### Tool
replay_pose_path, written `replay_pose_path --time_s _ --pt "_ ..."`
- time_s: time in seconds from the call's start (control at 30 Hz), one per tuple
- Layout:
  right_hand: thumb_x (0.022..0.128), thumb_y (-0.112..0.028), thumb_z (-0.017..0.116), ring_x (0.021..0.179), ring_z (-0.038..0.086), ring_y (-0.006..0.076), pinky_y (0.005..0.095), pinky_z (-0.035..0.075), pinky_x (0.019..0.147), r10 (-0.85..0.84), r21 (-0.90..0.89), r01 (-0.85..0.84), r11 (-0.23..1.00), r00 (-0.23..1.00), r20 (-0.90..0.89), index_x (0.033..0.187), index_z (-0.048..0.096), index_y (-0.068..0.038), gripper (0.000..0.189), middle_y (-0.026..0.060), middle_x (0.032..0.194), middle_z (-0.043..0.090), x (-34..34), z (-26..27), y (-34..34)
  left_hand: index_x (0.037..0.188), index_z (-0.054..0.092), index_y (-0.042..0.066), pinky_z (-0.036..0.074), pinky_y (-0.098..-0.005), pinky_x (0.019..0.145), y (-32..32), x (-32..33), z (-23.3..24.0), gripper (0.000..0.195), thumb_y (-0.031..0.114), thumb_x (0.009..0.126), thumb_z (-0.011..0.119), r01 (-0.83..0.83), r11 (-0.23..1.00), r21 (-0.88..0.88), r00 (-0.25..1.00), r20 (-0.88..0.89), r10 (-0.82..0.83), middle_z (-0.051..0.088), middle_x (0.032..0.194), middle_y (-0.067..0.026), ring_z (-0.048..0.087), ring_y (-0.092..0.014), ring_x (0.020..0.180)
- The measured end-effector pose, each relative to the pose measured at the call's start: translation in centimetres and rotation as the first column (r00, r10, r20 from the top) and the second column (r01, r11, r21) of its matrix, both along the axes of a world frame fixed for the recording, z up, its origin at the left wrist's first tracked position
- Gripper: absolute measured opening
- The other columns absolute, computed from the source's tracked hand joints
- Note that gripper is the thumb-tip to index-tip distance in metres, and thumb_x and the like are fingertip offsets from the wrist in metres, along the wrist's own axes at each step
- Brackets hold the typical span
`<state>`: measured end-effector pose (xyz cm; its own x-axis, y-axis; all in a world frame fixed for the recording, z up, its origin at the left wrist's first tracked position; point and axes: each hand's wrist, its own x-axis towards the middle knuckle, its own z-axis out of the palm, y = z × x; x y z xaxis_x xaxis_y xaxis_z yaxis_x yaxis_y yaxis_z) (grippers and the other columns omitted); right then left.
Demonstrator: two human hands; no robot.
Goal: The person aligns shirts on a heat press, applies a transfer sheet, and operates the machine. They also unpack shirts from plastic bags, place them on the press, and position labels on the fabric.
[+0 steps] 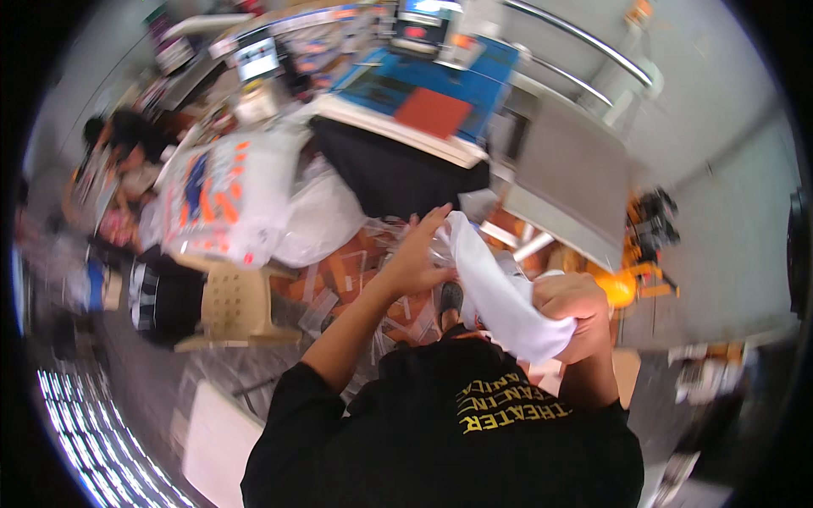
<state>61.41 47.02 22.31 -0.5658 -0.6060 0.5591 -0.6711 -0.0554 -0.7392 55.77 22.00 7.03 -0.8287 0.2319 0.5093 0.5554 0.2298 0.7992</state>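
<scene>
A folded white cloth (492, 295) hangs slantwise before my body. My right hand (571, 311) is closed around its lower right end. At the cloth's upper left end is my left hand (422, 254), fingers spread and thumb apart; whether its fingertips touch the cloth is unclear. Beyond the hands, a black cloth (400, 171) hangs over the near edge of a heat-press-like table with a blue top (381, 76). A red-brown square sheet (434, 112) lies on that top.
A large printed plastic bag (222, 197) stands left of the table, near a beige plastic chair (238, 298). Clear plastic scraps (317, 305) litter the floor. A grey panel (571, 171) stands to the right, by an orange machine (616, 289). People (127, 152) are at far left.
</scene>
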Motion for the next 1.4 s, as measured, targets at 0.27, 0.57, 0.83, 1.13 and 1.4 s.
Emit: replay_pose_path --time_s 0.27,0.57,0.83,1.13,1.4 --pt "0.066 0.001 0.072 0.066 0.062 0.0271 0.0326 0.048 0.063 -0.941 -0.051 0.992 0.115 0.092 -0.326 0.08 0.065 -0.002 0.016 0.0114 0.074 0.063 2.9 3.6 15.8 0.1 0.068 -0.001 0.048 -0.0322 0.09 17.3 -10.8 -4.0 0.025 -0.001 0.075 0.072 0.436 0.875 0.21 0.876 0.124 -0.466 0.069 0.099 -0.0113 0.065 -0.022 0.098" --pt "0.067 0.002 0.069 0.072 0.063 0.0335 0.0381 0.05 0.066 -0.826 0.155 0.862 -0.483 -0.391 -0.405 0.078 0.062 -0.003 0.014 0.0134 0.076 0.063 -1.2 -6.4 35.5 0.079 0.063 0.004 0.05 -0.0359 0.065 16.6 -16.7 9.2 0.017 0.003 0.067 0.075 0.275 0.384 -0.881 0.888 0.08 -0.452 0.062 0.073 -0.0096 0.064 -0.026 0.068" --pt "0.076 -0.005 0.071 0.063 0.053 0.0122 0.027 0.04 0.056 -0.994 0.15 0.983 -0.104 -0.109 0.029 0.082 0.061 -0.006 0.012 0.0012 0.071 0.055 -6.9 -8.8 47.4 0.074 0.059 0.006 0.05 -0.03 0.063 14.9 -23.3 15.5 0.015 0.003 0.069 0.073 0.329 0.932 -0.153 0.909 0.319 -0.268 0.061 0.07 -0.0054 0.063 -0.015 0.068" --pt "0.079 -0.005 0.066 0.085 0.063 0.0202 0.032 0.05 0.078 -0.999 0.322 0.947 0.015 -0.001 0.049 0.124 0.057 -0.004 0.046 0.0127 0.094 0.069 -35.1 1.0 53.8 0.098 0.069 0.001 0.047 -0.0255 0.075 21.9 -53.3 23.7 0.014 0.01 0.087 0.068 -0.05 0.849 -0.526 0.991 0.078 0.106 0.063 0.088 0.0 0.056 -0.007 0.083" --pt "0.084 -0.041 0.075 0.095 0.069 0.0273 0.038 0.052 0.085 -0.981 0.822 0.551 0.142 0.191 0.041 0.101 0.075 -0.007 0.038 0.0139 0.096 0.073 -50.8 -19.2 57.7 0.098 0.073 0.004 0.052 -0.0477 0.089 32.1 -65.1 2.6 0.019 0.013 0.088 0.059 -0.521 0.18 -0.835 0.851 -0.489 0.192 0.069 0.105 -0.0122 0.065 -0.037 0.106"
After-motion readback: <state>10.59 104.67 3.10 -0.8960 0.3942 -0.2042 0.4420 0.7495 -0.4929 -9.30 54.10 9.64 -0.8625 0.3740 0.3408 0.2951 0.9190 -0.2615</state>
